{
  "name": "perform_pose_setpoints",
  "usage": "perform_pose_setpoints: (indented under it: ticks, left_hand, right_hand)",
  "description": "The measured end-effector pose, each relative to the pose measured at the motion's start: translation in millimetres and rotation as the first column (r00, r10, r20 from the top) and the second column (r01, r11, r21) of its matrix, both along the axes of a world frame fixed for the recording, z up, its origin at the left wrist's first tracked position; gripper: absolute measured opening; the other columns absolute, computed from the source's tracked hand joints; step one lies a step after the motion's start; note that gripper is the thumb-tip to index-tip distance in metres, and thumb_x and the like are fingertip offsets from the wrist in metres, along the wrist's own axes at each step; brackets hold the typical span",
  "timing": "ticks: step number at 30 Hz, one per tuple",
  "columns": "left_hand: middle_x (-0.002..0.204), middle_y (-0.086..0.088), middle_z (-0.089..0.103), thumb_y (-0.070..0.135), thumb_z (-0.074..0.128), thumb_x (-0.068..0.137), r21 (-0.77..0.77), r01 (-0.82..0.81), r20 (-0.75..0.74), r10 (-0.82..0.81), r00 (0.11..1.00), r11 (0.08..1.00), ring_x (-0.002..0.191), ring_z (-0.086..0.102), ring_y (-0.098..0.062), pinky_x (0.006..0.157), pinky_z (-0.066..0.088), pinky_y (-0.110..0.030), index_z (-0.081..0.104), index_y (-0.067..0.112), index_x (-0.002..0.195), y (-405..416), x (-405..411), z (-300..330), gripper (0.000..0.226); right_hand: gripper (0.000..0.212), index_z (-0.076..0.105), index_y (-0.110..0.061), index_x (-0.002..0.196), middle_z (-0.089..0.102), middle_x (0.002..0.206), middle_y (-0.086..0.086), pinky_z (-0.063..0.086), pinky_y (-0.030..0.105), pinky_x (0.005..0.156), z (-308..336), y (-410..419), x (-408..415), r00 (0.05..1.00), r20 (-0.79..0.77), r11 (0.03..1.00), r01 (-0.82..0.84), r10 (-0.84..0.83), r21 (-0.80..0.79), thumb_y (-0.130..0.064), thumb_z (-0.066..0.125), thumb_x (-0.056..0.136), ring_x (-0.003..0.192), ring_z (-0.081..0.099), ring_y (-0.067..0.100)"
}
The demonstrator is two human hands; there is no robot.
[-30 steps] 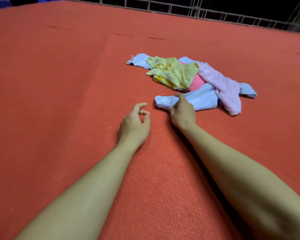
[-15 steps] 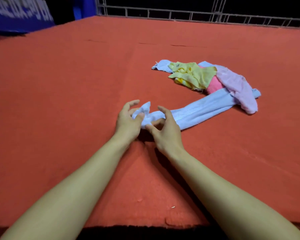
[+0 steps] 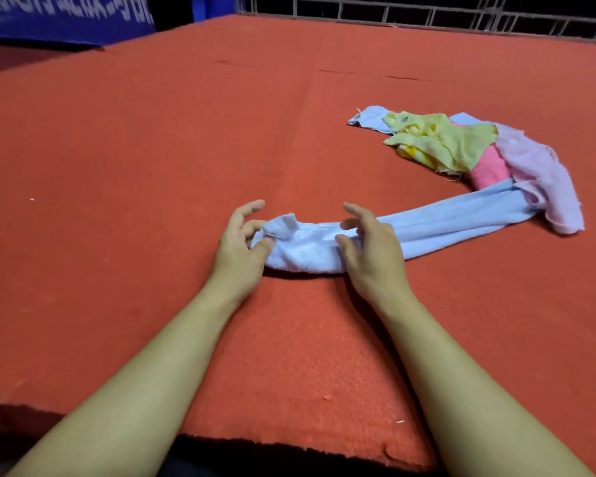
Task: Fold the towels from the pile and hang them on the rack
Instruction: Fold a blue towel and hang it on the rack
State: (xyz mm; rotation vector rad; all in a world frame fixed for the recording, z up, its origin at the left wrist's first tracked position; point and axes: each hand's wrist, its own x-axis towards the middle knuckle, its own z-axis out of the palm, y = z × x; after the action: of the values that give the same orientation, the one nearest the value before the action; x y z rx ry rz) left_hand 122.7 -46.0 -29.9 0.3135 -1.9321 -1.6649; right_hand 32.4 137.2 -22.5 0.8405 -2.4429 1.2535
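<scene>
Head view shows the light blue towel [image 3: 386,232] now drawn out from the pile [image 3: 461,149] across the red table [image 3: 152,149], left hand [image 3: 238,246] and right hand [image 3: 372,249] apparently pinching its near end, ready for spreading and folding.

Two bare arms reach forward, side by side. The left hand [image 3: 238,246] pinches the end of the blue towel [image 3: 324,242] between its thumb and curled fingers. The right hand [image 3: 369,249] holds the same towel a little way along, thumb tucked under, fingers bent over the top.
</scene>
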Motion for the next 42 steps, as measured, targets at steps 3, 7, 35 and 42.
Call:
perform_pose_setpoints:
  ticks: [3,7,35,42]
  left_hand:
    - [0.087,0.009,0.065,0.012,0.052,0.072,-0.082,0.029,0.042,-0.026,0.999,0.996,0.076,0.059,0.000,0.074,0.045,-0.015,0.045,0.023,0.130,4,0,2,0.060]
    - [0.085,0.015,0.065,0.017,0.069,0.083,-0.176,-0.044,0.088,0.060,0.994,0.983,0.079,0.059,0.003,0.076,0.043,-0.016,0.050,0.026,0.129,6,0,0,0.051]
    - [0.098,0.009,0.067,0.009,0.066,0.087,-0.103,-0.300,0.049,0.306,0.951,0.948,0.061,0.054,0.005,0.065,0.040,-0.010,0.042,0.019,0.139,4,18,2,0.058]
    - [0.114,0.011,0.061,0.012,0.072,0.085,0.002,-0.381,0.064,0.380,0.923,0.924,0.081,0.058,-0.007,0.071,0.046,-0.016,0.047,0.023,0.134,-1,16,0,0.056]
  right_hand:
    - [0.059,0.048,-0.021,0.141,0.065,0.119,-0.002,0.039,0.032,0.097,-2,-2,-2,0.999,-0.006,0.993,-0.051,0.051,0.107,-0.011,0.065,0.086,0.112,0.054,0.023]
    - [0.066,0.042,-0.025,0.145,0.063,0.126,-0.005,0.040,0.039,0.100,-7,-4,1,0.998,-0.004,0.973,-0.061,0.063,0.223,-0.018,0.068,0.085,0.117,0.054,0.022]
    - [0.058,0.049,-0.009,0.139,0.055,0.136,0.009,0.037,0.039,0.109,-11,-6,44,0.929,-0.337,0.983,-0.108,0.153,0.150,-0.016,0.060,0.083,0.124,0.050,0.026]
    - [0.053,0.052,-0.024,0.136,0.066,0.110,-0.012,0.046,0.038,0.094,-16,-1,37,0.971,-0.179,0.972,-0.120,0.157,0.200,-0.023,0.068,0.085,0.105,0.056,0.017]
